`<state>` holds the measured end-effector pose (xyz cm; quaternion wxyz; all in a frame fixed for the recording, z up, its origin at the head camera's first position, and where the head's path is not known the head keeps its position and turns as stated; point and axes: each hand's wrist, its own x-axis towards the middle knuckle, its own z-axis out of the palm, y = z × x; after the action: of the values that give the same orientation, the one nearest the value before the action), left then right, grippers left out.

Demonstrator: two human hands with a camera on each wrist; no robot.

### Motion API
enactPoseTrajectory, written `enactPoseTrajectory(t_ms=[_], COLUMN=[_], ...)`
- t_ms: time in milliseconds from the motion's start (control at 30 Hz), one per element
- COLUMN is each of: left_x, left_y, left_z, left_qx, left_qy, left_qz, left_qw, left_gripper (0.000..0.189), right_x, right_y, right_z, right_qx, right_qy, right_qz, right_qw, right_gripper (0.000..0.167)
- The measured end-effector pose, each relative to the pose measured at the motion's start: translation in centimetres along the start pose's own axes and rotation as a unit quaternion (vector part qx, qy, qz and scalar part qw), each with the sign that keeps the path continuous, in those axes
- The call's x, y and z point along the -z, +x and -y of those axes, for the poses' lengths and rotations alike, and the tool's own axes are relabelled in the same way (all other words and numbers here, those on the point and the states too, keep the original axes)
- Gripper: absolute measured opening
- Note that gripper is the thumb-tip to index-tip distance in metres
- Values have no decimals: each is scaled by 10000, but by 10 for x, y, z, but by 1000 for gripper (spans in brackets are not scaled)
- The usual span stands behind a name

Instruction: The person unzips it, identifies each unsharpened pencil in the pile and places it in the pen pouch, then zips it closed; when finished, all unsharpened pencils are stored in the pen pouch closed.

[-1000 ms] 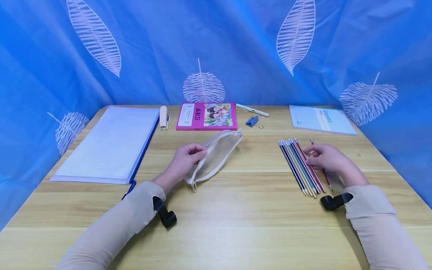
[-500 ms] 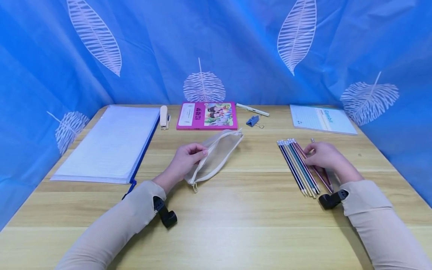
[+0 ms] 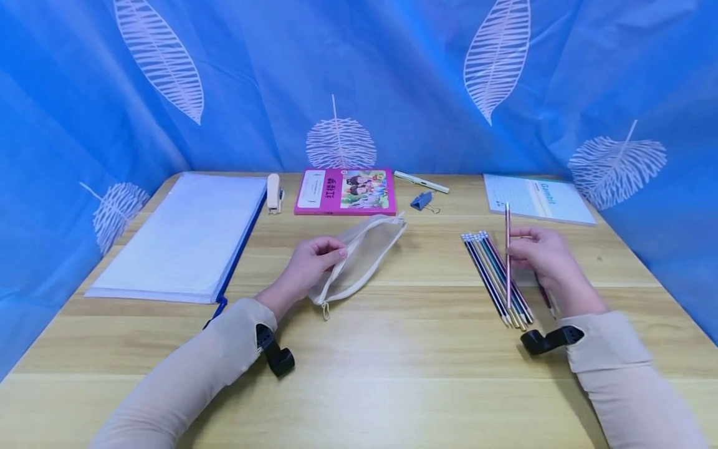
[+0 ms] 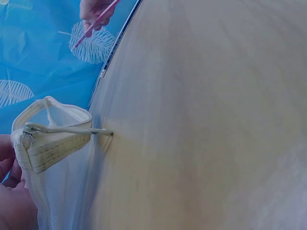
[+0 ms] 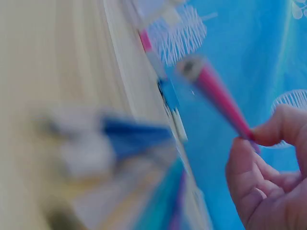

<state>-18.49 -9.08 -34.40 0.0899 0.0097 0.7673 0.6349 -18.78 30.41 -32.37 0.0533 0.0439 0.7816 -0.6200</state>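
Observation:
My left hand [image 3: 311, 265] pinches the rim of a cream zip pencil pouch [image 3: 364, 255], whose mouth gapes toward the right. In the left wrist view the zipper pull [image 4: 67, 129] hangs off the pouch's corner. With thumb and fingertips, my right hand [image 3: 541, 259] pinches a red pencil [image 3: 508, 262], raised and nearly vertical in the head view. The right wrist view shows its tip [image 5: 192, 67] close up. Just left of that hand, several pencils [image 3: 496, 280] lie side by side. Another dark red pencil [image 3: 545, 296] lies partly hidden beneath the hand.
A zip document folder [image 3: 174, 243] lies at the left. Along the back are a stapler [image 3: 273, 193], a pink book [image 3: 344, 192], a pen [image 3: 421, 181], a blue binder clip [image 3: 422, 201] and a notebook [image 3: 538, 198]. A blue curtain [image 3: 392, 75] hangs behind the table.
My right hand has picked the red pencil up from the right side of the row and raised it upright. The left hand and the pouch have hardly moved.

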Motion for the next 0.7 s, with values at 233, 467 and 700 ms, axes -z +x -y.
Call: enactPoseTrajectory(t_ms=[233,467,700], left_x=[0,-1,-4], left_y=[0,0,2], left_z=[-1,-1,2], left_qx=[34,-83,-140], left_qy=[-10,-26,-46], left_qz=[0,57,116], left_qw=[10000,9999,9998], left_gripper=[17,17,16], right_x=[-44,-95,-144], right_y=[-4,-4,-1], right_z=[5,18,27], right_qx=[143,-72,-173], right_qy=[2635,3036,3070], right_qz=[-90,-542,-685], right_qw=[9645,9512,9491], right_gripper=[22,26,25])
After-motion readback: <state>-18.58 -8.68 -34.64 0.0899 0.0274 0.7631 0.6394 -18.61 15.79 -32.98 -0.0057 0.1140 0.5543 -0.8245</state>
